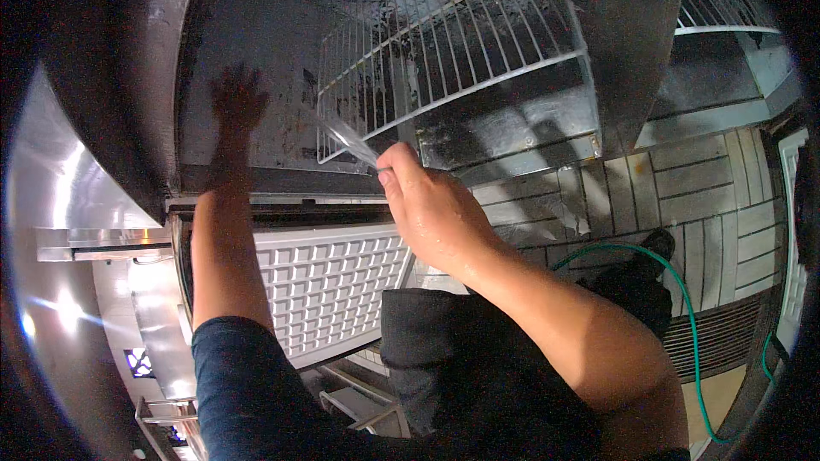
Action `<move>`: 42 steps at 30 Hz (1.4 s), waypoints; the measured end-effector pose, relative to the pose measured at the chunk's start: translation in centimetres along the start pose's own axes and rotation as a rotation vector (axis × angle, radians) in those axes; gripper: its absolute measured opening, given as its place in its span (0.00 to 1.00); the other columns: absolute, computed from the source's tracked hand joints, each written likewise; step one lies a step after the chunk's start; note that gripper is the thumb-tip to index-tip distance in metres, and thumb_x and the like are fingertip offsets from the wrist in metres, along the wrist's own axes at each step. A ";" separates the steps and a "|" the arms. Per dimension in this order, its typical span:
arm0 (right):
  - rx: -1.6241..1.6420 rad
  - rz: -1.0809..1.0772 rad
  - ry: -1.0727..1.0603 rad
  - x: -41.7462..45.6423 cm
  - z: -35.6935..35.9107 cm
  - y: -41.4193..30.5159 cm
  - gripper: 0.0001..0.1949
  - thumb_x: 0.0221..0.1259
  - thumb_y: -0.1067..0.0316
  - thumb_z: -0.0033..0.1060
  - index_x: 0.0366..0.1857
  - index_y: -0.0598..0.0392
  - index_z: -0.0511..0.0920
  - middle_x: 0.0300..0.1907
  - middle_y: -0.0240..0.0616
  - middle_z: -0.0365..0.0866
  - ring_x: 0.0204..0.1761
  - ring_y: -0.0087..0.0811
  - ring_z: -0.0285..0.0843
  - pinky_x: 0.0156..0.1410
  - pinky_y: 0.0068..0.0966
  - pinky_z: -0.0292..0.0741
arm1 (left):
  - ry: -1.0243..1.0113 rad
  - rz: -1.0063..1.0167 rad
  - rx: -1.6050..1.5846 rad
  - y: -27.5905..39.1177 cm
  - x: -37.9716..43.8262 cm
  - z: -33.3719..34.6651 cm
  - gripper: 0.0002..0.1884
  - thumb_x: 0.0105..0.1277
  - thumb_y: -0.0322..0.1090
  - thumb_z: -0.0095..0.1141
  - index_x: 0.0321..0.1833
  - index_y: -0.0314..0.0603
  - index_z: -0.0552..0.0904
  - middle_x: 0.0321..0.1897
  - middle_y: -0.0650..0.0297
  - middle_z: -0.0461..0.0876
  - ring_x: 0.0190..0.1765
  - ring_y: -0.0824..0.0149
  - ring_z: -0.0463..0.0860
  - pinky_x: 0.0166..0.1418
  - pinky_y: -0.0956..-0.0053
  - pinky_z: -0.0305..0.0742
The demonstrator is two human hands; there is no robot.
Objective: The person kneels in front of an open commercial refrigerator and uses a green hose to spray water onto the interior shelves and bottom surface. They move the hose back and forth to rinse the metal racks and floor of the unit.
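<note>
My left hand (240,97) reaches into the shadowed interior of a metal cabinet, fingers spread near its wall (275,64); whether the palm touches it I cannot tell. Wet and bent at the wrist, my right hand (426,205) is closed on the end of a hose, mostly hidden in the fist. A spray of water (349,141) leaves it toward the upper left, into the cabinet. Just beyond the spray stands a white wire rack (487,83) inside the cabinet. Dark stains mark the surface behind its bars.
A green hose (688,307) curves over the tiled floor (692,173) at the right, near a dark shoe (660,243) and a floor grate (724,333). Below the cabinet opening is a white panel with a grid pattern (333,288). Another wire rack (730,30) shows at the upper right.
</note>
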State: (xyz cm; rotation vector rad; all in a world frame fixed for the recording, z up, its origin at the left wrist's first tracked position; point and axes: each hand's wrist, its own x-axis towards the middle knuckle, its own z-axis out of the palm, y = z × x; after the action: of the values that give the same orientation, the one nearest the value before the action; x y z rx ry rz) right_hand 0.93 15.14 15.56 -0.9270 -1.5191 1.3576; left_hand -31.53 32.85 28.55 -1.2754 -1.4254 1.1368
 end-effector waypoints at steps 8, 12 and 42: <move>0.098 0.011 0.198 -0.8 -1.7 -0.3 0.08 0.69 0.61 0.44 0.44 0.53 0.67 0.29 0.52 0.79 0.33 0.57 0.78 0.35 0.47 0.71 | -0.120 -0.080 -0.012 0.1 -2.8 -0.1 0.28 0.71 0.50 0.37 0.72 0.53 0.59 0.74 0.64 0.52 0.75 0.56 0.49 0.73 0.43 0.45; 0.164 -0.062 0.433 -0.3 -3.4 0.1 0.09 0.69 0.60 0.43 0.43 0.53 0.68 0.30 0.53 0.78 0.34 0.58 0.77 0.36 0.49 0.72 | 0.061 0.240 -0.153 5.8 -3.8 0.8 0.27 0.69 0.45 0.41 0.70 0.46 0.61 0.70 0.58 0.60 0.71 0.54 0.59 0.73 0.45 0.44; 0.138 0.044 0.734 -7.6 -25.0 -1.5 0.13 0.69 0.60 0.42 0.45 0.57 0.72 0.25 0.44 0.77 0.23 0.37 0.76 0.30 0.36 0.73 | -0.629 1.835 -3.000 12.0 -5.0 -38.0 0.30 0.67 0.59 0.42 0.64 0.46 0.69 0.65 0.51 0.67 0.66 0.45 0.66 0.69 0.50 0.60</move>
State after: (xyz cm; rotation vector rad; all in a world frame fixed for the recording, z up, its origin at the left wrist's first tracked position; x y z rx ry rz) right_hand 27.09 16.37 16.70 -1.2016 -0.8378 0.9694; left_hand 8.33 31.26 23.79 0.9759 0.1501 0.5464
